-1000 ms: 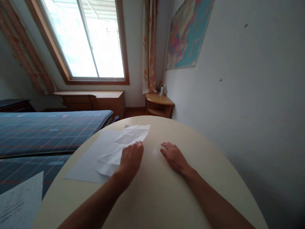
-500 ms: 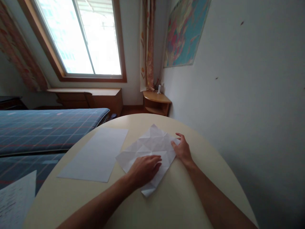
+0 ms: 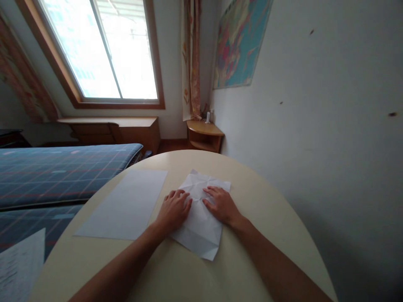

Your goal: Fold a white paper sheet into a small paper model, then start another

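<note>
A white sheet of paper (image 3: pixel 201 226), marked with many crossing creases, lies unfolded on the round cream table (image 3: pixel 252 260). My left hand (image 3: pixel 174 209) rests on its left side with the fingers stretched forward. On the right side of the sheet, my right hand (image 3: pixel 222 205) lies with fingers spread toward the middle. Both palms cover parts of the paper's edges. A smooth white sheet (image 3: pixel 126 205) lies flat to the left, close to my left hand and forearm.
A printed page (image 3: pixel 23 262) shows at the lower left, beside the table edge. Beyond the table is a blue plaid mattress (image 3: pixel 69 167). A small corner shelf (image 3: pixel 206 129) stands at the back, and the white wall (image 3: pixel 330 147) runs along the right.
The creased paper has been turned on the table. My left hand has moved left onto its left side, and my right hand has come inward from the right corner onto the sheet.
</note>
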The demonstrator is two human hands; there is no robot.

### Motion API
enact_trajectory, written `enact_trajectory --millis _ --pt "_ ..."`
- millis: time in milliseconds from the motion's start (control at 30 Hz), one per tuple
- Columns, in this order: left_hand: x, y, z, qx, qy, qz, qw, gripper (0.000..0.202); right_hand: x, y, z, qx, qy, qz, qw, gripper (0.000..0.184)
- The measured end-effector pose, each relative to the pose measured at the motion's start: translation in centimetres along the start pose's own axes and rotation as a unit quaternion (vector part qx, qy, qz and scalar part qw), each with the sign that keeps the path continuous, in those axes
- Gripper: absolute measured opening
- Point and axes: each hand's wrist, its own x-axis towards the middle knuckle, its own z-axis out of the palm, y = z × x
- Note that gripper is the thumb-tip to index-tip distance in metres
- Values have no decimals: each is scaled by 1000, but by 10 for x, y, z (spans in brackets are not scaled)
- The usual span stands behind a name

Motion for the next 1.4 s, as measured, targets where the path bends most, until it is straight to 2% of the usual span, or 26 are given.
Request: enact_trajectory --millis 133,300,400,600,733,800,900,967,1033,1133,1267,1400 --pt "-1 -22 1 40 12 -115 993 52 3 5 -2 -17 -67 -18 997 44" --pt "-5 -58 1 57 -27 -145 987 48 5 12 -3 -11 -108 -28 994 45" --pt "-8 -69 0 68 -19 -145 987 45 3 13 -2 -7 -95 -37 995 44" --pt "-8 -76 -2 80 -4 -149 986 44 0 15 -6 3 -28 -63 998 36" --pt "-6 -82 -3 84 9 -156 984 42 2 15 -6 20 -28 -65 997 35" --pt "-4 -82 -3 79 28 -131 988 41 3 15 -4 35 -26 -70 997 35" --pt "-2 -79 -3 11 51 -4 999 43 4 14 -2 54 -18 -80 995 32" --pt "-3 -76 -3 -61 32 89 994 46 4 14 -1 64 -17 -87 994 31" --pt "-5 -73 -4 -122 -5 139 983 47 5 14 -1 72 -18 -97 993 29" --pt "-8 -70 -8 -173 -45 166 970 45 5 13 -4 72 -18 -118 990 25" --pt "-11 -69 -15 -158 -60 191 967 41 1 8 -12 70 -45 -148 986 23" --pt "-12 -74 -17 -146 -69 199 966 53 -6 3 -18 74 -84 -163 980 28"
